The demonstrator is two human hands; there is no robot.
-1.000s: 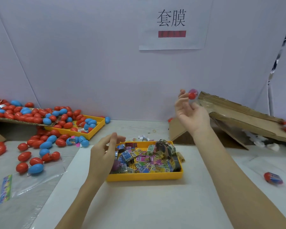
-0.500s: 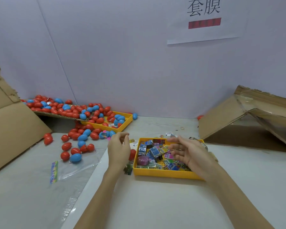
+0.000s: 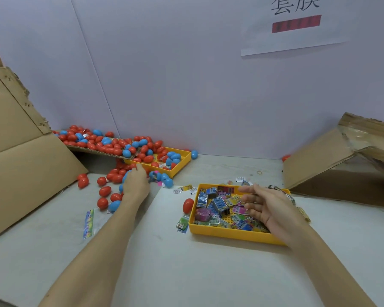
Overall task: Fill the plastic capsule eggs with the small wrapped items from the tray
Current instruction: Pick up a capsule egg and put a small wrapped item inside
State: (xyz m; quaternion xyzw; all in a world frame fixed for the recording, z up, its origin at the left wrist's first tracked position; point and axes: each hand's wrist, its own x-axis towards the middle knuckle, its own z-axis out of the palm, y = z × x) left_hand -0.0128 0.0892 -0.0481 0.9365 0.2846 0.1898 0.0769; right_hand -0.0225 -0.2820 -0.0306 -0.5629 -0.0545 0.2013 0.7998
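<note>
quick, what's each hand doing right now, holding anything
Left hand: reaching into the loose eggs on the table; fingers hidden behind it, so a grip cannot be told.
Right hand: open, fingers spread over the yellow tray, holding nothing.

Near tray (image 3: 231,234) sits centre-right on the bench (image 3: 186,273), holding the wrapped items (image 3: 220,207). One egg (image 3: 188,205) touches its left wall. Far tray (image 3: 182,160) lies behind-left, with an egg pile (image 3: 111,182) before it. Cardboard (image 3: 27,162) stands far left, a box (image 3: 341,162) far right.
</note>
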